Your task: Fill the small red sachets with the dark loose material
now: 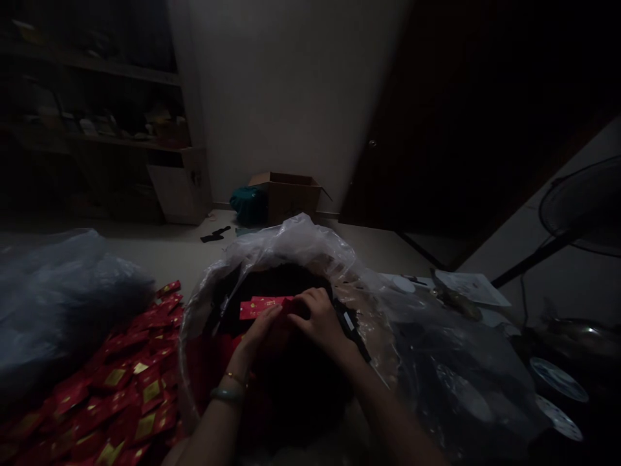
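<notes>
Before me stands a round container lined with a clear plastic bag (303, 236), with dark loose-looking contents (272, 279) inside. Both hands are over it, around a small red packet (286, 310). My left hand (259, 329), with a bracelet and a bangle at its wrist, has its fingers closed against the packet's left side. Bent over the right side of the same packet are the fingers of my right hand (316, 318). More red packets with pale print (251, 308) lie just beyond my left fingertips. Dim light and my fingers hide part of the held packet.
Many red packets with gold labels (116, 378) are heaped at left beside a filled plastic bag (63, 291). Clear plastic sheeting (451, 362) spreads at right, near patterned plates (557, 378) and a fan (582, 200). Behind are a cardboard box (294, 194) and shelves (111, 139).
</notes>
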The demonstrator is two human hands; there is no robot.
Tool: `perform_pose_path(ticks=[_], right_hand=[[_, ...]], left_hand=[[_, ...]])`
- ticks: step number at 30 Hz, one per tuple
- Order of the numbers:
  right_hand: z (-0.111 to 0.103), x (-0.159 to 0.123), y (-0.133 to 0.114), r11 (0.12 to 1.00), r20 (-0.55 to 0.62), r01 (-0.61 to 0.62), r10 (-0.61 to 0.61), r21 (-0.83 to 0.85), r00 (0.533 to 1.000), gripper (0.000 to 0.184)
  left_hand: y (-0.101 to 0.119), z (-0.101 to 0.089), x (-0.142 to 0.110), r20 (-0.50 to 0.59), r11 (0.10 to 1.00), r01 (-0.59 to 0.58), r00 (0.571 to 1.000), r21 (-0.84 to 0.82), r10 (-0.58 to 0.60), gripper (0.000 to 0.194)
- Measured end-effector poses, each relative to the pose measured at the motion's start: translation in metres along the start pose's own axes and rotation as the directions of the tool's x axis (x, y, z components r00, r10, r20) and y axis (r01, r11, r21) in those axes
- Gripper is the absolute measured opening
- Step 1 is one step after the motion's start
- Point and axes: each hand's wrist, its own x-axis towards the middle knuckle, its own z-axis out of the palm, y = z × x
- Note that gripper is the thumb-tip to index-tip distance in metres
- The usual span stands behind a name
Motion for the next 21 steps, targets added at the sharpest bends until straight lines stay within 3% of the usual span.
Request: perform_pose_path(ticks=[5,10,16,21], right_hand=[[-0.001,-0.001,0.004,0.999,0.045,0.045,-0.045,0.013,0.998,0.011],[0.0,-0.003,0.002,0.996,0.012,0.089,-0.089,0.031,0.996,0.011],[0.008,-0.008,0.006,0.998,-0.021,0.047,-0.046,0.046,0.999,0.011],[0.016,-0.014,0.013,1.0,-0.046,-0.006,0.007,0.03,0.999,0.01]], left_hand=[[0.004,0.0,0.003,-0.009,0.998,0.038,0.999,0.057,-0.038,0.014],[0.005,0.0,0.003,-0.003,0.993,0.059,0.998,0.098,-0.059,0.012],[0.01,0.004,-0.004,0.09,0.994,0.06,0.994,0.092,-0.069,0.023],[0.018,0.011,-0.008,-0.036,0.987,-0.076,0.996,0.144,0.082,0.03]])
